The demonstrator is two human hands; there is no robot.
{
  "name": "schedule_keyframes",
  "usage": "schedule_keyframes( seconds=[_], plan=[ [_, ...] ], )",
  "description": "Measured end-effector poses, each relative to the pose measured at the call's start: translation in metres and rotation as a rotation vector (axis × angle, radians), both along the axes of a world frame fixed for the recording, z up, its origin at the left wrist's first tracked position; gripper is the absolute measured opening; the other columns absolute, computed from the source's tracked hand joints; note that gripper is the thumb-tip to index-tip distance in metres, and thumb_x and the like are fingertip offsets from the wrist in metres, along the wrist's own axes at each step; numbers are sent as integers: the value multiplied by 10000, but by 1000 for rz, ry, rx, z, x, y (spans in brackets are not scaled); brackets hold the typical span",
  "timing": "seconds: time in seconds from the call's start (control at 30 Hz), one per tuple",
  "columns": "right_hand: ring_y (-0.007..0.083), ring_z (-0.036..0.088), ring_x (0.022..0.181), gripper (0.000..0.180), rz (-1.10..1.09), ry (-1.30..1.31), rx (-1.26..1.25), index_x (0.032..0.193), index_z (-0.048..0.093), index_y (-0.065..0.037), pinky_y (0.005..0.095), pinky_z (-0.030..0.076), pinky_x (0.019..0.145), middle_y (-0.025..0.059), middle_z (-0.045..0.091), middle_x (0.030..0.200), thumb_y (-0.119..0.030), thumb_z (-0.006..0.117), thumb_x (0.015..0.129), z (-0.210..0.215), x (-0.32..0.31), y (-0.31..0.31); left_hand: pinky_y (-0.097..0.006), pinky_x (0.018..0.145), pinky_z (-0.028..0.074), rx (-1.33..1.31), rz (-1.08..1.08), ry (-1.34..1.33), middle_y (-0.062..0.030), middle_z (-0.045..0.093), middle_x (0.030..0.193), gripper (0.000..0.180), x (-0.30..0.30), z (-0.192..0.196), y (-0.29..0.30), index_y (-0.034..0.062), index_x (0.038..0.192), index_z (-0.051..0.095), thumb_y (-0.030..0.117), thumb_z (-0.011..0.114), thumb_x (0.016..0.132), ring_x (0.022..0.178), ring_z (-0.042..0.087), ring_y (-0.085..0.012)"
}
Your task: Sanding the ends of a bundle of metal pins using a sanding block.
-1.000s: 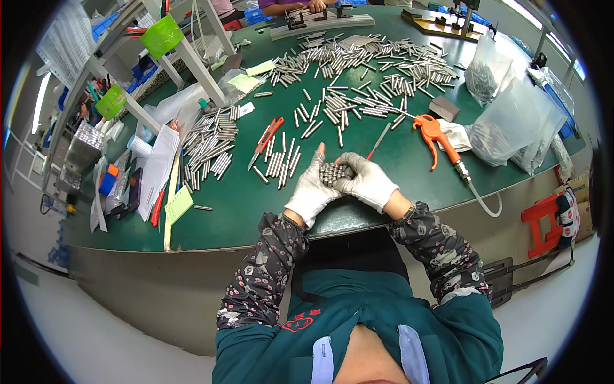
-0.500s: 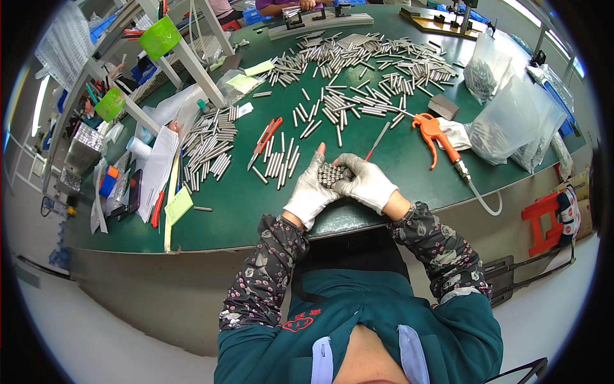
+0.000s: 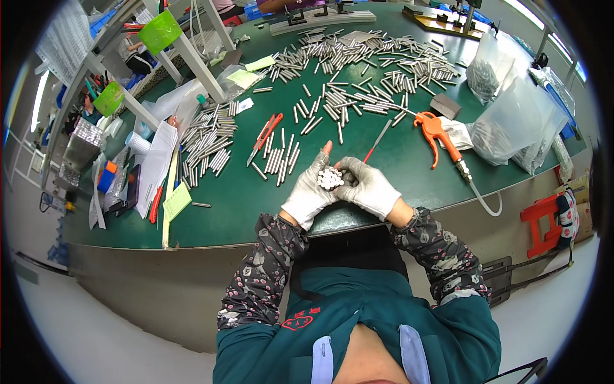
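A bundle of short metal pins [image 3: 329, 178] is gripped between my two hands near the table's front edge, its round ends facing up and shining white. My left hand [image 3: 308, 194], in a white glove with a bare fingertip showing, wraps the bundle from the left. From the right, my gloved right hand [image 3: 369, 189] closes on the same bundle. Just beyond them lies a thin tool with a red handle [image 3: 371, 152]. Left of it, a small row of loose pins [image 3: 280, 160] rests beside an orange-handled craft knife [image 3: 265, 137].
A large heap of metal pins [image 3: 339, 54] spreads across the far green table [image 3: 243, 217], with another pile [image 3: 208, 144] at left. An orange air gun [image 3: 438, 136] with a hose and plastic bags of pins [image 3: 502, 137] stand right. Papers [image 3: 157, 163] and a shelf frame [image 3: 137, 115] occupy the left.
The bundle has tilted in my hands, so its pin ends now catch the light and look bright white. Both hands stay at nearly the same place.
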State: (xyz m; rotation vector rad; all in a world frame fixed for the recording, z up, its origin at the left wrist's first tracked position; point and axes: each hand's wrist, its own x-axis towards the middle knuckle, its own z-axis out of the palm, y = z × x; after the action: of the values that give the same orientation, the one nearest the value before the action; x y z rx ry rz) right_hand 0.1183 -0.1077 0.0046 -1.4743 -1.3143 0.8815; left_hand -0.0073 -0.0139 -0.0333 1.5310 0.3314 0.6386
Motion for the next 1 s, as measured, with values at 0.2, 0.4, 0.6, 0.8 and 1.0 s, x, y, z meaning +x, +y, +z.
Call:
schedule_keyframes(
  seconds=[0.2, 0.4, 0.6, 0.8, 1.0],
  plan=[
    [66, 434, 621, 363, -41, -53, 29, 1006, 516, -16, 208, 412, 600, -13, 465, 681, -94, 673, 689, -4, -2, 3, -235, 802, 464, -83, -52, -85, -24, 502, 1032, 938, -1, -3, 1, 172, 1378, 188, -42, 725, 640, 903, 520, -128],
    [70, 434, 614, 350, -53, -76, 32, 1001, 522, -23, 212, 409, 590, -11, 460, 666, -88, 670, 690, -1, -4, 3, -238, 807, 463, -156, -55, -57, -28, 506, 1024, 971, -2, 0, 4, 173, 1382, 173, -52, 734, 622, 902, 523, -131],
    [69, 433, 618, 355, -54, -37, 6, 1015, 523, -22, 210, 406, 589, -13, 462, 672, -82, 665, 695, -2, -1, 4, -276, 783, 485, -141, -114, -98, -44, 475, 1033, 848, 1, -12, 9, 218, 1375, 195, -61, 647, 715, 906, 510, -153],
    [131, 530, 631, 355, -52, 10, 26, 1009, 530, -17, 259, 449, 614, 55, 548, 692, -135, 645, 694, -8, 2, 6, -289, 768, 494, -496, -139, -246, -47, 458, 1035, 812, 5, -18, 11, 230, 1367, 215, -63, 626, 732, 907, 504, -157],
    [67, 451, 626, 351, -31, 35, 28, 1032, 511, -23, 206, 416, 598, -5, 475, 683, -83, 640, 711, 2, 0, 5, -224, 732, 473, -53, 42, -47, -11, 498, 939, 845, 6, -6, 1, 159, 1362, 232, -41, 685, 679, 801, 517, -107]
  ],
)
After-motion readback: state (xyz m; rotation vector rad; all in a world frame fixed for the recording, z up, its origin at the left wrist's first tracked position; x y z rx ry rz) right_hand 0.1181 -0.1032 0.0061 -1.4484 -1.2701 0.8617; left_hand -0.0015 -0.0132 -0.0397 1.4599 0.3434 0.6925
